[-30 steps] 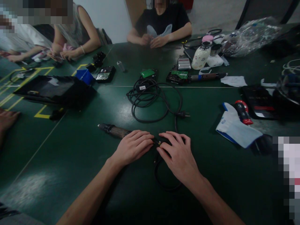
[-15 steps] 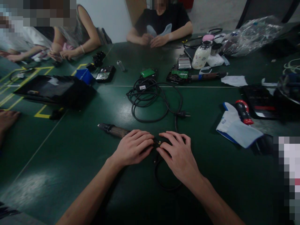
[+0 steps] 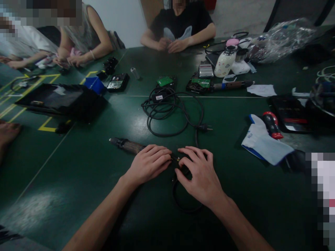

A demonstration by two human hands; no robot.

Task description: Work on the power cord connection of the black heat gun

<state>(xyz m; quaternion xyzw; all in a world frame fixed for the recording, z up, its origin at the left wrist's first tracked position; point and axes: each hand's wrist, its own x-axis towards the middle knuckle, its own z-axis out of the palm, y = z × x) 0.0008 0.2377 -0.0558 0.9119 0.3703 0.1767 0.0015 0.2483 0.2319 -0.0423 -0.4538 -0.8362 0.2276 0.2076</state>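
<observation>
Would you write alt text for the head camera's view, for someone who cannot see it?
A person's left hand holds a brown cylindrical tool on a green table, and the right hand curves over a dark part near the tool's end. Beyond lies a coiled black cable, with a red-and-black handle to the right; other people are across the table.

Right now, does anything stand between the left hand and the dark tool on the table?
Nothing visible does. The left hand lies over the right end of the tool; beneath the palm is hidden. The coiled cord lies beyond the hands, not between.
</observation>
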